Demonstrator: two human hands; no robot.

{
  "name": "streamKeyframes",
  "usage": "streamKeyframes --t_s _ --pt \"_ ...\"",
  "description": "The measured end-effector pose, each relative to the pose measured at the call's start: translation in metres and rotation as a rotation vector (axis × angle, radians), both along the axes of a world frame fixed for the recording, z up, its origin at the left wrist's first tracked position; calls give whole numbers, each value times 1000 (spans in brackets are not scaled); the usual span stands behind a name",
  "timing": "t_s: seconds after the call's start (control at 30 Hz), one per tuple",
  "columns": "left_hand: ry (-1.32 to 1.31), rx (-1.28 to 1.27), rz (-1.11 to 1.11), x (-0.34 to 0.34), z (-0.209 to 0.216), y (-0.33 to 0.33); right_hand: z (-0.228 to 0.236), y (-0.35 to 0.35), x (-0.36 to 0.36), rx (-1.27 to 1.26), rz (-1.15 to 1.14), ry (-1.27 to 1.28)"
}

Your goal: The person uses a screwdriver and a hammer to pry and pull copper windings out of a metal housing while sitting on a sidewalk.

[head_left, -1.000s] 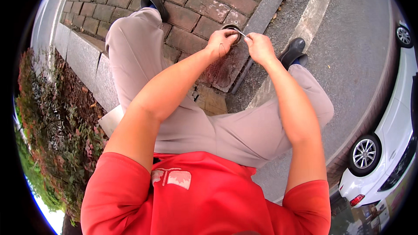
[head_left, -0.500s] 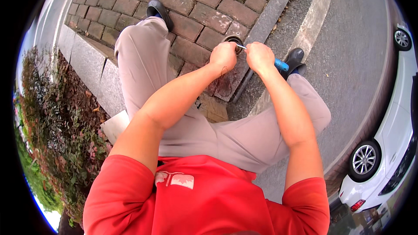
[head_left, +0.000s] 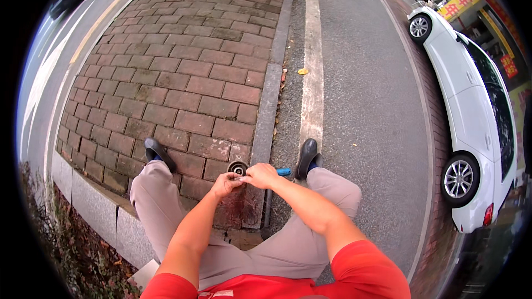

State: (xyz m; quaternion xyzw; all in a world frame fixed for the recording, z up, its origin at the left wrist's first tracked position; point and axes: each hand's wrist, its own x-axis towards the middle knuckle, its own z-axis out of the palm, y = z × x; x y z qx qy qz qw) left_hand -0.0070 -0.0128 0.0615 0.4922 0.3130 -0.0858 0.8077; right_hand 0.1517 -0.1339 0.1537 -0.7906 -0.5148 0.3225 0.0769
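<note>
Person seated, both hands together between knees, above brick paving (head_left: 183, 83). Left hand (head_left: 225, 184) fingers closed on small round ring-shaped part (head_left: 238, 168). Right hand (head_left: 262, 175) fisted around blue-handled tool (head_left: 283, 172), tip hidden near the ring. Curb (head_left: 266, 111) just right of ring; white car (head_left: 471, 105) far right.

Open brick paving (head_left: 183, 77) ahead of both hands, knees either side, stone kerb (head_left: 266, 105) just right.
</note>
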Motion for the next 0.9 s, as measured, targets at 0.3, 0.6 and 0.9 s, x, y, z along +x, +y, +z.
streamKeyframes --t_s 0.3,0.6,0.9 --pt "333 1023 -137 -5 -37 9 -12 1 -15 135 39 128" --pt "407 1331 -317 24 -25 -8 -23 12 -14 149 39 123" --pt "465 924 -427 23 -39 -4 -7 2 -18 33 -57 100"
